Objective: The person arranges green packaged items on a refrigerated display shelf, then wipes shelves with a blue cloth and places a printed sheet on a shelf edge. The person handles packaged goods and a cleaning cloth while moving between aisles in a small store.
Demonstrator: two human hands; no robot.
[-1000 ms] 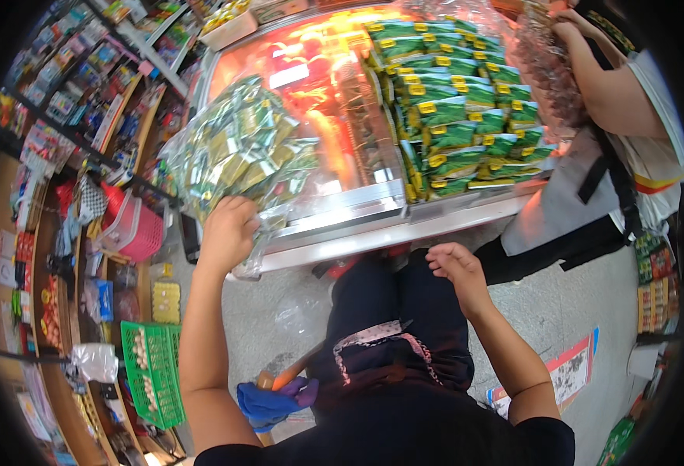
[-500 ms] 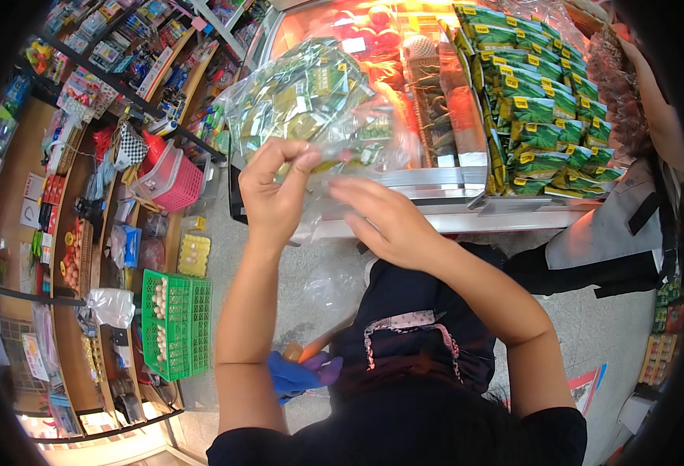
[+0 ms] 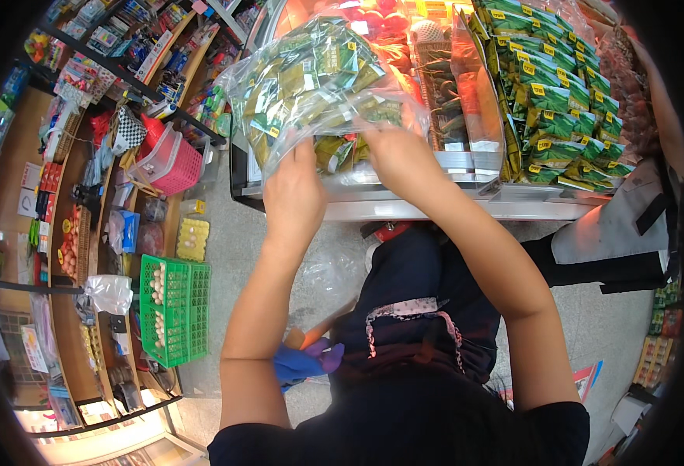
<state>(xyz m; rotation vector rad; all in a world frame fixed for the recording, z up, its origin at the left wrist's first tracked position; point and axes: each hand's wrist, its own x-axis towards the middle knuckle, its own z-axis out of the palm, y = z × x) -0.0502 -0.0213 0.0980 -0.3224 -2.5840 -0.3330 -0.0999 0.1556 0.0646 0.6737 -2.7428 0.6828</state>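
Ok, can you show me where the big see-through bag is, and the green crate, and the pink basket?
clear plastic bag (image 3: 311,85), head view, on its bulging middle full of green packets.
green crate (image 3: 194,311), head view, on its right mesh wall.
pink basket (image 3: 177,167), head view, on its slatted side.

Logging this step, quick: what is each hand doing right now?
Left hand: closed on the clear bag of green packets.
Right hand: gripping the same bag's lower edge.

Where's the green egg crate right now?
In the head view, the green egg crate sits on the floor at the person's left, below the pink basket and against the shelves.
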